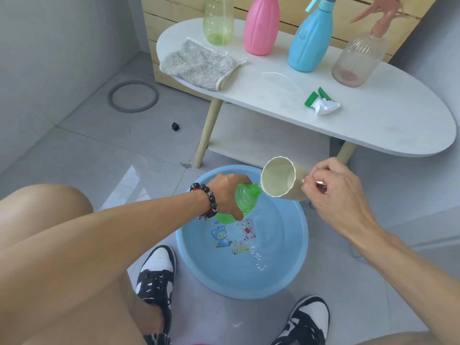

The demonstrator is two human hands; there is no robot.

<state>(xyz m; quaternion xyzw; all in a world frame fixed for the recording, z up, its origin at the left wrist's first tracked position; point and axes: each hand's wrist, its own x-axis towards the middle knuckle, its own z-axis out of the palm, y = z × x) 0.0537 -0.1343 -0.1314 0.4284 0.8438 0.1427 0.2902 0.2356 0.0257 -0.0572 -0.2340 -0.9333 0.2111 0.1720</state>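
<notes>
My left hand point(225, 195) grips a green plastic bottle point(245, 201) with no cap, held tilted over a blue basin point(194, 257) of water on the floor. My right hand point(333, 192) holds a cream cup point(280, 180) by its handle, tipped sideways with its mouth facing the bottle's neck. The cup's rim sits right beside the bottle's opening. The basin has cartoon figures printed on its bottom.
A white oval table point(373, 120) stands behind the basin with a yellow-green bottle point(217, 21), pink bottle point(261, 26), blue spray bottle point(311, 38), clear spray bottle point(358, 58), grey cloth point(199, 64) and green-white spray head point(322, 104). My shoes point(156, 275) flank the basin.
</notes>
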